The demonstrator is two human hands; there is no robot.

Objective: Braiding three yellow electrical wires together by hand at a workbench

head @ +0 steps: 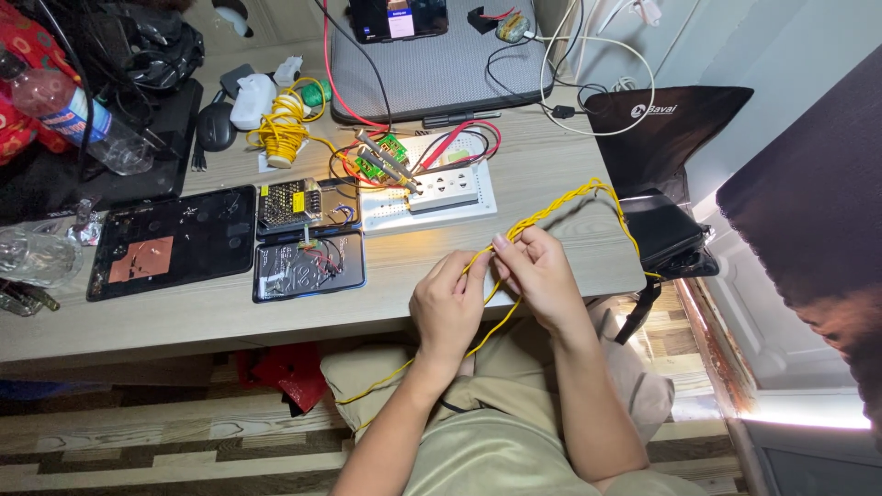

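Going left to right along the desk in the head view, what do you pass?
Plastic bottle → dark tablet → power supply → breadboard → left hand → right hand on the yellow wire → black bag.

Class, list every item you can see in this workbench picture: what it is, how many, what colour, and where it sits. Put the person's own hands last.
Twisted wire: one, yellow, from the hands across the desk's right edge.
Wire coil: one, yellow, back left of centre.
Breadboard: one, white, mid-desk, with red and black leads.
Green modules: two, on the breadboard's left end.
Power supply: one, metal mesh, left of the breadboard.
Dark trays: two, front left.
Laptop: one, grey, closed, at the back.
Mouse: one, black, back left.
Plastic bottle: one, clear, far left.
Black bag: one, right edge.
Desk: one, pale wood.
Left hand: fingers pinching the twisted wire.
Right hand: fingers pinching the twisted wire.
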